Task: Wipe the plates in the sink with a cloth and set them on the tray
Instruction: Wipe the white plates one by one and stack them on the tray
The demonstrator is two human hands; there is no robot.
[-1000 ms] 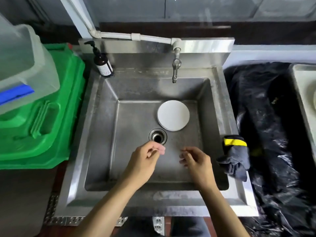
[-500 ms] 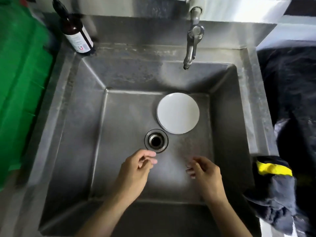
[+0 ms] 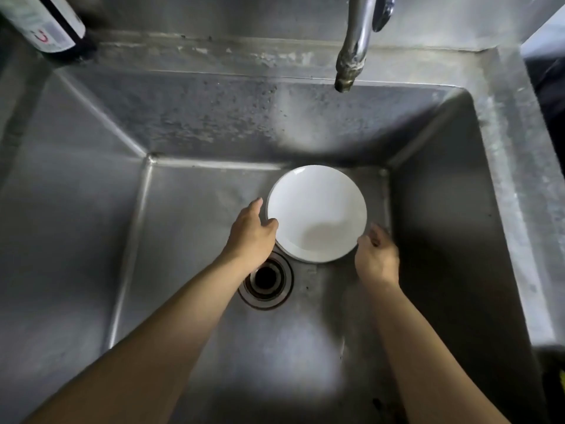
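Note:
A stack of white plates (image 3: 316, 212) lies on the sink (image 3: 91, 209) floor, at the back right and just beyond the drain (image 3: 266, 280). My left hand (image 3: 250, 237) is at the stack's left edge, thumb over the top plate's rim and fingers along its side. My right hand (image 3: 377, 258) is at the lower right edge, its curled fingertips touching the rim. Of the dark cloth with yellow trim, only a sliver (image 3: 561, 377) shows at the right border. No tray is in view.
The faucet spout (image 3: 351, 47) hangs over the back of the basin, above the plates. A dark soap bottle (image 3: 46, 22) stands on the back left corner of the sink ledge. Steel walls close in the basin on all sides.
The view has dropped closer into the sink. Both hands moved forward from near the drain to either side of the plate stack, and the left hand has taken the rim.

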